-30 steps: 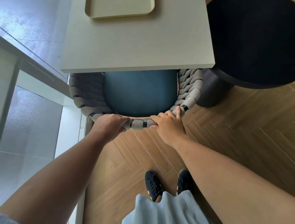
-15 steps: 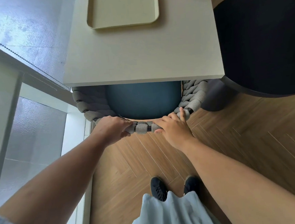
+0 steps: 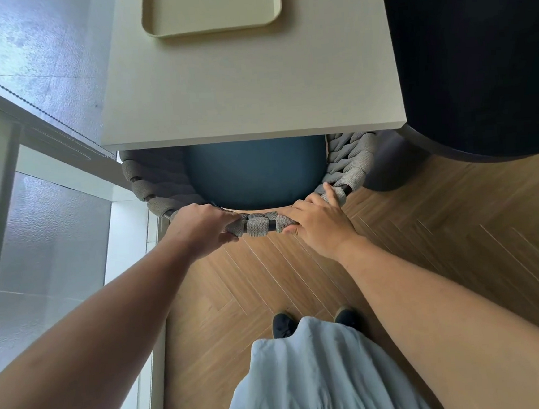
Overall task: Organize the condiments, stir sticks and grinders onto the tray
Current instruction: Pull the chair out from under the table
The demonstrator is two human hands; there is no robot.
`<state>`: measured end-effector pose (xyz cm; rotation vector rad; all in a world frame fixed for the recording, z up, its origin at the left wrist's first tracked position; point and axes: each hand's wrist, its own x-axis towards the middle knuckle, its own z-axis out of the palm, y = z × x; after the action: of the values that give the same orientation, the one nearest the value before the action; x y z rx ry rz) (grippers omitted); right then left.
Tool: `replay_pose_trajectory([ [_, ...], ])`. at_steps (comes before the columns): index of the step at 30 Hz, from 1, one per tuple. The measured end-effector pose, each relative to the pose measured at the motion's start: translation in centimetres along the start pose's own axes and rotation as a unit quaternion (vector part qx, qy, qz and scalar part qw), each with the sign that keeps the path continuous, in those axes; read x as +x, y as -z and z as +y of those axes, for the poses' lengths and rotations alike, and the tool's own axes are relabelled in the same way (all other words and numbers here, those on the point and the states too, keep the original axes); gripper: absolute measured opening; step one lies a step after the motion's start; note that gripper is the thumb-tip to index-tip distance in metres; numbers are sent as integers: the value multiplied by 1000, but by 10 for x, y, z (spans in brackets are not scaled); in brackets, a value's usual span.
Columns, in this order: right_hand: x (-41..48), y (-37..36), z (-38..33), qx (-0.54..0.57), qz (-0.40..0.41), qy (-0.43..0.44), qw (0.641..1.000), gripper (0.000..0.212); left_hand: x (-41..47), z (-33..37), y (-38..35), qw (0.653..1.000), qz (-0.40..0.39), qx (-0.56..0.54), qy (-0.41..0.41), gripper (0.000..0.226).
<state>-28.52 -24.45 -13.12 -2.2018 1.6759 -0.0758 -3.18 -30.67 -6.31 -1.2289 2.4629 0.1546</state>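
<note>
Gripping the grey woven-rope chair back [image 3: 260,226] with both hands: left hand [image 3: 204,227] and right hand [image 3: 319,221] curled round its rim, chair tucked under the pale rectangular table [image 3: 249,86]. Cream rounded-corner plastic tray [image 3: 212,28] sits on the table's far side, well apart from both hands.

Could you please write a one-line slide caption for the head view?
Left hand and right hand grip the woven chair, tucked under a table bearing a cream tray.
</note>
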Motion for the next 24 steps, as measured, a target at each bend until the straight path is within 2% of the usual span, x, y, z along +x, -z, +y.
replay_pose_trajectory([
  [7, 4, 9, -2, 3, -57, -33, 998, 54, 3, -6, -9, 996, -38, -66, 43, 57],
  [9, 5, 11, -3, 8, -63, -49, 997, 60, 0, -6, -8, 995, -51, -70, 44, 70],
  [12, 3, 19, -6, 4, -73, -62, 995, 73, -5, -3, -2, 994, -67, -72, 55, 101],
  [15, -7, 32, -7, 7, -80, -62, 995, 81, -11, 3, 12, 992, -76, -82, 57, 116],
  [19, -26, 54, -2, 34, -75, -82, 993, 83, -14, 16, 39, 992, -80, -91, 40, 122],
  [24, -55, 93, 12, 37, -25, -120, 992, 88, -5, 46, 87, 994, -65, -83, 12, 124],
])
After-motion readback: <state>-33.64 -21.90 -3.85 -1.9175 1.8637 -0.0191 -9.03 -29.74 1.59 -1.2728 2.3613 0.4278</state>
